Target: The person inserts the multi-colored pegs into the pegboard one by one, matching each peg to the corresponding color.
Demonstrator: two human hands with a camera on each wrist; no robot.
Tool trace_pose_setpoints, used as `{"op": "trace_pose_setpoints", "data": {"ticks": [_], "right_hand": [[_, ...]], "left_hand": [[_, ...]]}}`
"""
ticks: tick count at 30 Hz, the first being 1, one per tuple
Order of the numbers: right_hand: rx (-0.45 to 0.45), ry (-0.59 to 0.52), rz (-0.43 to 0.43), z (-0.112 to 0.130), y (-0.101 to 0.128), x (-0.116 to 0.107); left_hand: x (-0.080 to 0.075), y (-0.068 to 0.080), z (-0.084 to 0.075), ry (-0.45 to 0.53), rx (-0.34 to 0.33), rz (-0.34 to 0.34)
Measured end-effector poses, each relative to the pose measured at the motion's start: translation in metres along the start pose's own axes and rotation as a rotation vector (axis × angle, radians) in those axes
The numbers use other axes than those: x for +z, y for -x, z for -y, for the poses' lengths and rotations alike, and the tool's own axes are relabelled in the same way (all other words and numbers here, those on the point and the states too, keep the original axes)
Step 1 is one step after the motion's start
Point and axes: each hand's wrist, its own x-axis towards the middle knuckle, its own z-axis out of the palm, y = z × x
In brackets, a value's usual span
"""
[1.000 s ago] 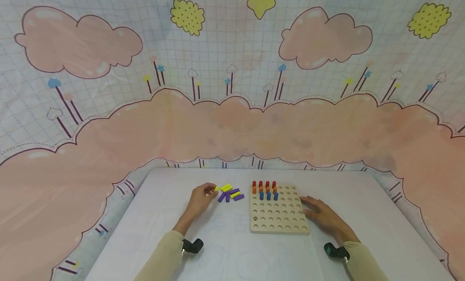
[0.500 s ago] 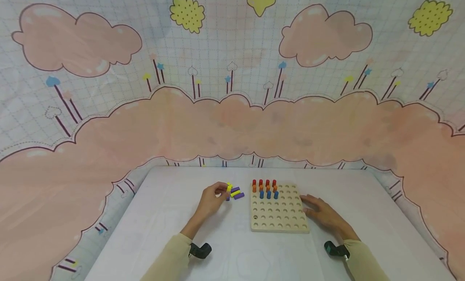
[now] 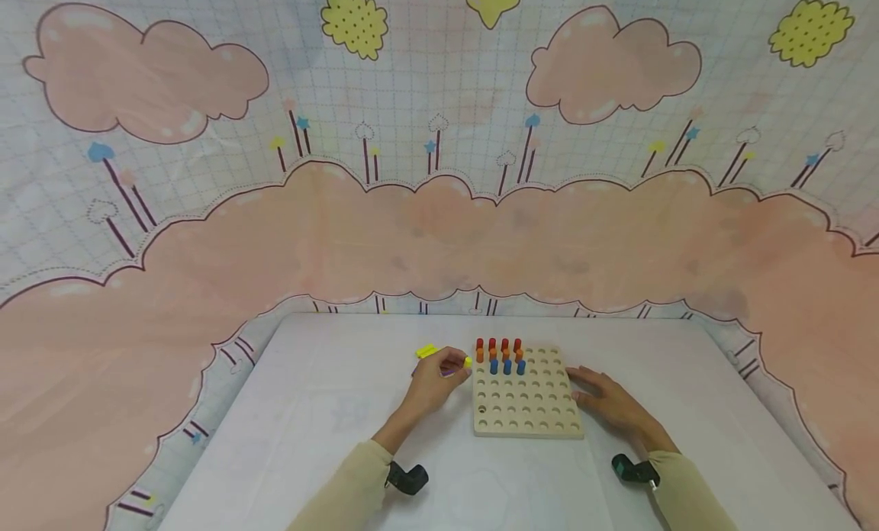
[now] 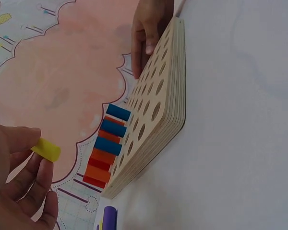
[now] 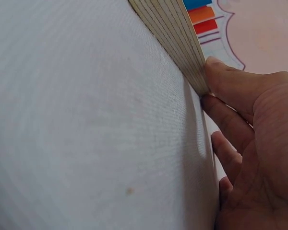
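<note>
My left hand (image 3: 434, 380) pinches a yellow peg (image 4: 47, 150) between thumb and fingertips, raised just left of the wooden pegboard (image 3: 529, 409). In that board stand red pegs (image 3: 492, 343) in the back row and orange pegs (image 3: 480, 355) in front of them. Blue pegs (image 3: 507, 368), three in all, form a shorter third row. My right hand (image 3: 611, 401) rests at the board's right edge, its thumb and fingertips touching the side; in the right wrist view the fingers (image 5: 230, 122) reach along that edge.
Loose yellow pegs (image 3: 426, 351) lie on the white table (image 3: 330, 394) behind my left hand, which hides part of the pile. A purple peg (image 4: 110, 218) lies near the board's corner in the left wrist view. A patterned cloth (image 3: 439, 233) hangs behind.
My left hand has carried the yellow peg rightward from the left of the loose pile, over it, to the board's left edge. The right hand has stayed at the board.
</note>
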Motion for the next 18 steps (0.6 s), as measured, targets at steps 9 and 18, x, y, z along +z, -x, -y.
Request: {"op": "trace_pose_setpoints", "data": {"ticks": [9, 18], "right_hand": [[0.018, -0.002, 0.008, 0.006, 0.002, -0.001], [0.009, 0.01, 0.008, 0.008, 0.002, -0.002]], "left_hand": [[0.026, -0.009, -0.005, -0.005, 0.02, 0.039], [0.045, -0.019, -0.011, 0.035, -0.009, 0.077]]}}
